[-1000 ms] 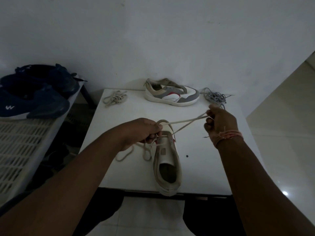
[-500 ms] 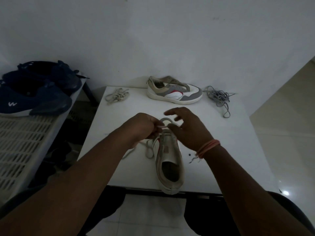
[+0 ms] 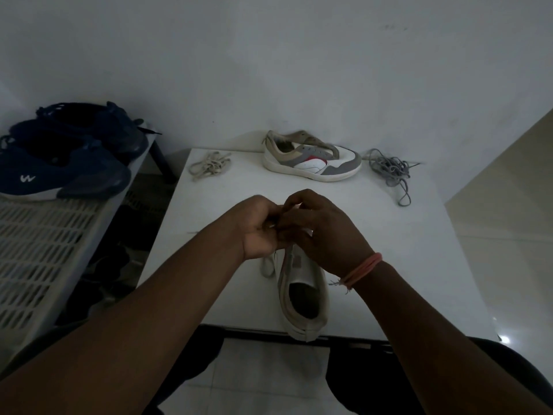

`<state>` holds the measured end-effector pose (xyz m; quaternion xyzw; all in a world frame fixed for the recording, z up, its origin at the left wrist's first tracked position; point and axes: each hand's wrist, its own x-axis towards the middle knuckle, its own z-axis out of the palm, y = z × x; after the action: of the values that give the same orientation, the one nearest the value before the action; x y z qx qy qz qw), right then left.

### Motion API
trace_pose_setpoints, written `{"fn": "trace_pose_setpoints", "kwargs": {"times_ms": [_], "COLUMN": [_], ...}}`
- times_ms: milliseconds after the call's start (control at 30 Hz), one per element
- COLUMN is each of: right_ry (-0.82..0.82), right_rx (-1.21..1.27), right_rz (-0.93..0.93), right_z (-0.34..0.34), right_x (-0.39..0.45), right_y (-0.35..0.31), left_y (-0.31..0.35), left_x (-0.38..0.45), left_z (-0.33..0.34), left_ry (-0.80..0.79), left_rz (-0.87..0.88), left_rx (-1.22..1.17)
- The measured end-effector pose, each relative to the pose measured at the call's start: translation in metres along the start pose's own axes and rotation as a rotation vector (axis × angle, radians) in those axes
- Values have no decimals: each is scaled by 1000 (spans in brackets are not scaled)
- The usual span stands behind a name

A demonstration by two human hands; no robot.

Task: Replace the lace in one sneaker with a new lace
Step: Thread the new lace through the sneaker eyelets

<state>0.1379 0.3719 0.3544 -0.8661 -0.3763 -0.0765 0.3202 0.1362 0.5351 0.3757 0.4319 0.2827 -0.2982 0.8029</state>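
Now the right hand (image 3: 326,232) has come back beside the left hand (image 3: 260,232), both pinching the lace (image 3: 268,265) over the near sneaker (image 3: 305,298) (unthreading, probably).

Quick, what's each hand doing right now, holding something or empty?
Left hand: fingers curled, pinching the pale beige lace over the near white sneaker.
Right hand: fingers curled at the same spot; whether it grips the lace cannot be told.

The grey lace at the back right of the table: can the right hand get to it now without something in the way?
Probably yes. The grey lace lies loose on bare table, and nothing stands between it and the right hand. But that hand is busy at the near sneaker beside the left hand, so it must let go first.
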Motion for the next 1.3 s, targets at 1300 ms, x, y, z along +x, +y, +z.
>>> {"fn": "trace_pose_setpoints", "kwargs": {"times_ms": [1300], "right_ry": [-78], "right_rx": [-89], "right_rz": [653], "right_z": [40], "right_x": [-16], "right_y": [19], "left_y": [-41], "left_x": [19], "left_z": [-11], "left_ry": [403], "left_rz": [358], "left_rx": [913]}}
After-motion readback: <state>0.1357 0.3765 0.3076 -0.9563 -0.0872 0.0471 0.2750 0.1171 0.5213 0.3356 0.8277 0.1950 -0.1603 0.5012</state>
